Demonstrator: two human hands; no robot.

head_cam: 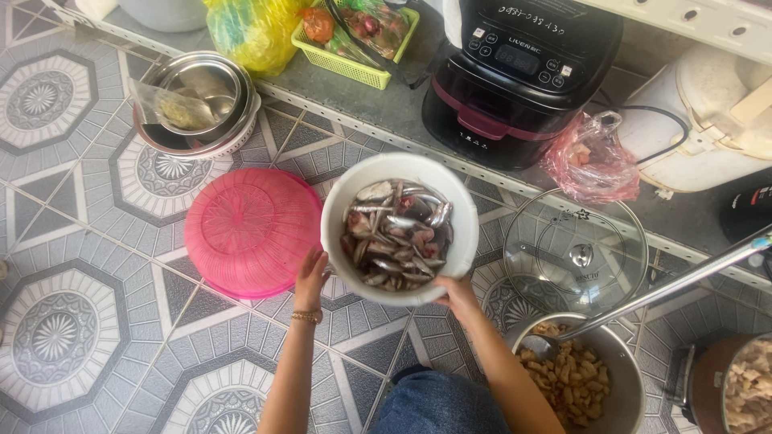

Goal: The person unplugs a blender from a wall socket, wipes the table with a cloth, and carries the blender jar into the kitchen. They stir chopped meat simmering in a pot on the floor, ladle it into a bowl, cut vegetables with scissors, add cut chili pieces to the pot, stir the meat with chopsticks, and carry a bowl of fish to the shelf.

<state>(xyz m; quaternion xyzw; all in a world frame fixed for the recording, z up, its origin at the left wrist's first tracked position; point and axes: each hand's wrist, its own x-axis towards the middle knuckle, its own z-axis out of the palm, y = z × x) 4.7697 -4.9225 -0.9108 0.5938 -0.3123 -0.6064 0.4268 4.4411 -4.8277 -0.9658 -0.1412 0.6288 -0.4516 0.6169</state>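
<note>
A round white bowl [400, 229] of small silvery fish [396, 237] was gripped at its rim by left hand [310, 277] and right hand [458, 291]; fingers were closed on it.

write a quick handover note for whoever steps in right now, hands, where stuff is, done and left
Left hand grips the near-left rim of the white bowl; right hand holds its near-right rim. The bowl is lifted over the tiled floor, full of small silver fish.
Pink basket lies upside down just left of the bowl. Glass lid lies on the floor to the right; metal pot of pale pieces sits near-right with a ladle in it.
Done: fish gathered in the bowl. Left: bowl not yet set down.
</note>
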